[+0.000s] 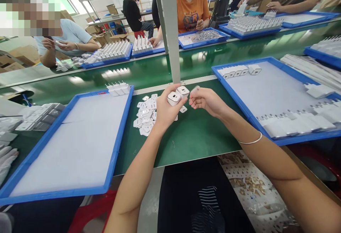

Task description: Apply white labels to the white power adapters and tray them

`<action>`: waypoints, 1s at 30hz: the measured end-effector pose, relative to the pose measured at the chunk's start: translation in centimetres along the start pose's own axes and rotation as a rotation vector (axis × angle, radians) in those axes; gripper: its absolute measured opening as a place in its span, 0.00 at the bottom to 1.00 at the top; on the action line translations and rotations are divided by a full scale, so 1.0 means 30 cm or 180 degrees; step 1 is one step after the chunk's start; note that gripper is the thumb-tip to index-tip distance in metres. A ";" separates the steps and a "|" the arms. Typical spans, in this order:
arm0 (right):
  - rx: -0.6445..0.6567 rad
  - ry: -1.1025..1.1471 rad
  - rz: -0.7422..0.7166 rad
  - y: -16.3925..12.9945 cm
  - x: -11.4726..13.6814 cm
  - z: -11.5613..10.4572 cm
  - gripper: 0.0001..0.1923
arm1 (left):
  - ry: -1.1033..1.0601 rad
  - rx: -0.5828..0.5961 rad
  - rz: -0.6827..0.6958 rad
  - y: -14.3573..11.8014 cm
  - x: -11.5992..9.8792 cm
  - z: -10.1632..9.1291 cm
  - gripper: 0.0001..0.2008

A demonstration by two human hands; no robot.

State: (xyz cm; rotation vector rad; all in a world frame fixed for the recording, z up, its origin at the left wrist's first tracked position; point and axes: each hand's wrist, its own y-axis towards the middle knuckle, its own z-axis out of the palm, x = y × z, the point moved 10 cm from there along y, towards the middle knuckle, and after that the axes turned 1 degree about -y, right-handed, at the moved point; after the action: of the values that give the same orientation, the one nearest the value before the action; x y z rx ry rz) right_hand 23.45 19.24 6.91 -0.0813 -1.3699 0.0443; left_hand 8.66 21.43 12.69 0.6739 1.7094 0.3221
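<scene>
Chargers: two white ones held in the left hand, above the green tabletop, between the two blue trays.
Far left: grey packets stacked beside the left tray; a gloved hand of another person at the picture's edge.
Left tray: blue rim, white liner bare except for a short row of chargers at its far right corner. Judged barely started.
Loose pile: small white square pieces heaped on the tabletop just left of the left hand; plenty left.
Left hand: fingers curled around the two chargers, their port faces turned up.
Right hand: fingertips pressed together on a small, pale, blurred piece, close to the chargers but apart from them; what it is, cannot tell.
Right tray: blue rim; a short row of chargers at its far left corner, flat white items along the near edge, middle bare.
Progress, as judged: early, since most of both liners is unfilled and the loose pile is large.
Across the belt: other people at their own trays of chargers.
</scene>
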 end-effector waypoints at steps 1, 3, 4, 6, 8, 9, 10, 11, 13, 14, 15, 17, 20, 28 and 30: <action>0.0053 -0.0078 0.0042 0.005 -0.004 0.002 0.05 | -0.0026 -0.0043 -0.0125 0.002 0.014 -0.006 0.23; 0.0144 -0.0223 0.0076 0.016 -0.010 0.006 0.07 | -0.0177 -0.0038 -0.0475 0.004 0.047 -0.013 0.24; 0.0168 -0.0279 0.0065 0.022 -0.010 0.006 0.08 | -0.0303 0.0050 -0.0690 0.002 0.064 -0.008 0.24; 0.0204 -0.0362 -0.0006 0.031 -0.006 0.005 0.08 | -0.0604 0.0441 -0.1134 -0.009 0.086 0.026 0.23; 0.0278 -0.0429 -0.0109 0.035 0.002 0.007 0.09 | -0.0891 0.0920 -0.1454 -0.030 0.088 0.070 0.22; 0.0331 -0.0471 -0.0180 0.035 0.008 0.010 0.11 | -0.0977 0.1082 -0.1517 -0.038 0.083 0.086 0.22; 0.0361 -0.0516 -0.0266 0.035 0.016 0.011 0.12 | -0.1020 0.1146 -0.1500 -0.040 0.076 0.092 0.21; 0.0346 -0.0552 -0.0373 0.033 0.027 0.008 0.14 | -0.1026 0.1106 -0.1410 -0.036 0.068 0.090 0.21; 0.0172 -0.0568 -0.0646 0.026 0.058 -0.010 0.17 | -0.0938 0.0908 -0.1093 -0.021 0.050 0.074 0.21; 0.0051 -0.0530 -0.0791 0.020 0.076 -0.021 0.18 | -0.0865 0.0821 -0.0893 -0.015 0.038 0.068 0.21; -0.0059 -0.0463 -0.0933 0.012 0.093 -0.030 0.19 | -0.0785 0.0759 -0.0680 -0.012 0.022 0.063 0.21; -0.0125 -0.0313 -0.1211 -0.009 0.130 -0.033 0.18 | -0.0651 0.0676 -0.0242 -0.011 -0.018 0.056 0.20; -0.0023 -0.0006 -0.1445 -0.043 0.176 -0.026 0.16 | -0.0627 0.0502 0.0280 -0.015 -0.082 0.033 0.20; 0.0722 0.0106 -0.1586 -0.115 0.225 0.050 0.13 | -0.0731 0.0322 0.0850 -0.006 -0.171 -0.022 0.18; 0.0839 -0.0049 -0.1624 -0.122 0.219 0.073 0.12 | -0.0684 0.0318 0.0861 -0.004 -0.176 -0.026 0.17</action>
State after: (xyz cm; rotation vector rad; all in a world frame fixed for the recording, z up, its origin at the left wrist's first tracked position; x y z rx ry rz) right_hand 22.56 16.17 14.05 0.4896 -1.3546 -0.2025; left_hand 8.54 18.32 17.02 0.9816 1.4380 0.3410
